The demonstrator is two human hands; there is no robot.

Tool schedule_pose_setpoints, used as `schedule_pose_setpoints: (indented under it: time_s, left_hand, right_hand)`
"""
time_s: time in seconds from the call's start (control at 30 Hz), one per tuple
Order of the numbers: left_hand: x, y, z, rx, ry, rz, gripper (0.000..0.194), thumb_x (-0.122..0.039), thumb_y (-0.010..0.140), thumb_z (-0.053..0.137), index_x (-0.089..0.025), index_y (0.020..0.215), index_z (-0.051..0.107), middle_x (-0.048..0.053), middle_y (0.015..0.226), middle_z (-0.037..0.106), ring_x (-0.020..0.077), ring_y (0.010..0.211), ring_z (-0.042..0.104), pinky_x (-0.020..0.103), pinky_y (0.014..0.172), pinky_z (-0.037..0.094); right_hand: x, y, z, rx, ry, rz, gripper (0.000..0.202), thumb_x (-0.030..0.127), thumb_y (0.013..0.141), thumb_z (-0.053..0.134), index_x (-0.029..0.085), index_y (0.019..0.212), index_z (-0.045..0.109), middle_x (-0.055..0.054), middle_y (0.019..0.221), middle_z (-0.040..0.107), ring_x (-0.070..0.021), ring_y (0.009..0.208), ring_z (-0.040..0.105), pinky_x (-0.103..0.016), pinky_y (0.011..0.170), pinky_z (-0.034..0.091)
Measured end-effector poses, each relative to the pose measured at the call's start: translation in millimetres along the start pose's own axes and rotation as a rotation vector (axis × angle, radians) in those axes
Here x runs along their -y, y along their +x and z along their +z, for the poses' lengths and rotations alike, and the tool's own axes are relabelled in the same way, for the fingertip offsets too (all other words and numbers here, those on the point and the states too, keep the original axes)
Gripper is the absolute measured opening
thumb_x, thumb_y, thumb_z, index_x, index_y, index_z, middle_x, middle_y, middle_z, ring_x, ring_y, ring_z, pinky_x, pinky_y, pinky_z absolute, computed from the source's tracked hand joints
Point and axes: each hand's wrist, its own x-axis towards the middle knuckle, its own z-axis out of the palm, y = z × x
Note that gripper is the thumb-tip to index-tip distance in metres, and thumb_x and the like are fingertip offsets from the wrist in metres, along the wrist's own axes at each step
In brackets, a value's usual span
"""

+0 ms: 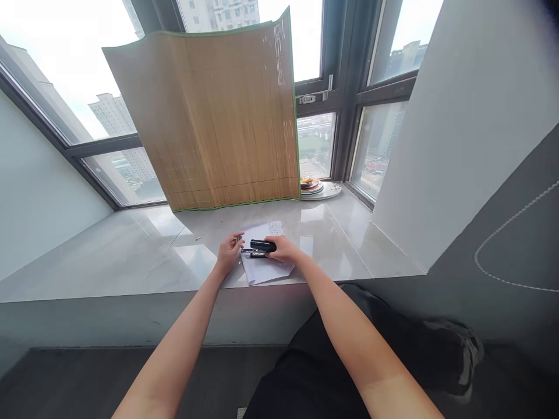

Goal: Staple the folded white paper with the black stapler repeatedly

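Note:
My right hand (283,248) is closed round the back of a black stapler (261,245). The stapler's top is raised, with a silver metal part showing between it and the base. To its left, my left hand (230,251) is pinched close to the stapler's front end. A small greyish thing shows at its fingertips, too small to name. Under both hands lie white sheets of paper (262,272) on the sill, with a curled near edge and handwriting at the far right corner.
A bamboo mat (231,122) with green edging leans against the window behind the sill (201,262). Stacked plates (321,191) stand in the far right corner. My dark-trousered leg (314,361) is below the sill's front edge. A white beaded cord (493,233) hangs at right.

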Motion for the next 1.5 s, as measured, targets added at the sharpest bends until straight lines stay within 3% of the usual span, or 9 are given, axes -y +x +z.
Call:
schedule_pose_setpoints:
  time_s: [0.23,0.43,0.7,0.93,1.2,1.5]
  left_hand:
    - [0.1,0.3,3.1,0.030,-0.075,0.046,0.057,-0.059,0.083,0.085,-0.021,0.125,0.076,0.007,0.105,0.075,0.0239,0.091,0.079,0.043,0.090,0.065]
    - [-1.3,0.1,2.2,0.065,-0.024,0.022,0.057,-0.067,0.077,0.088,-0.020,0.106,0.074,0.011,0.102,0.081,0.0288,0.094,0.081,0.047,0.092,0.067]
    - [-5.6,-6.0,2.3,0.037,0.201,0.148,0.041,-0.060,0.089,0.078,-0.022,0.105,0.080,0.010,0.106,0.084,0.0308,0.102,0.081,0.050,0.101,0.065]
    - [-15.4,-11.6,6.4,0.130,0.310,0.249,0.028,-0.051,0.094,0.075,-0.025,0.101,0.082,0.007,0.103,0.084,0.0273,0.095,0.081,0.046,0.094,0.068]
    - [-18.3,-12.7,7.4,0.118,0.383,0.292,0.027,-0.048,0.096,0.071,-0.026,0.099,0.084,0.007,0.101,0.085,0.0259,0.090,0.080,0.042,0.081,0.070]
    - [-20.9,-13.9,8.1,0.122,0.389,0.287,0.023,-0.044,0.093,0.070,-0.026,0.095,0.085,0.006,0.100,0.085,0.0259,0.089,0.079,0.041,0.079,0.069]
  right_hand:
    - [2.1,0.2,-3.8,0.018,-0.015,0.003,0.030,0.013,0.078,0.075,0.020,0.107,0.076,-0.001,0.095,0.075,-0.0198,0.090,0.067,-0.024,0.077,0.044]
    - [-1.2,2.5,-4.5,0.021,-0.021,-0.022,0.024,0.013,0.077,0.075,0.020,0.100,0.075,0.001,0.089,0.072,-0.0179,0.085,0.064,-0.024,0.072,0.041]
    - [-4.5,6.6,-0.3,-0.096,-0.024,-0.001,0.027,0.006,0.074,0.076,0.019,0.097,0.078,-0.001,0.090,0.075,-0.0191,0.087,0.065,-0.025,0.075,0.043]
    - [-8.3,7.9,-0.9,-0.117,0.028,0.054,0.028,0.006,0.074,0.077,0.019,0.098,0.078,-0.002,0.092,0.076,-0.0200,0.088,0.067,-0.025,0.076,0.045]
    - [-10.6,10.2,-0.3,-0.108,0.006,0.060,0.027,0.007,0.075,0.076,0.020,0.099,0.076,-0.002,0.094,0.075,-0.0210,0.090,0.066,-0.026,0.077,0.045]
    - [-10.2,9.7,-0.6,-0.099,0.011,0.067,0.024,0.008,0.075,0.075,0.020,0.096,0.074,-0.001,0.091,0.073,-0.0208,0.089,0.065,-0.025,0.075,0.043]
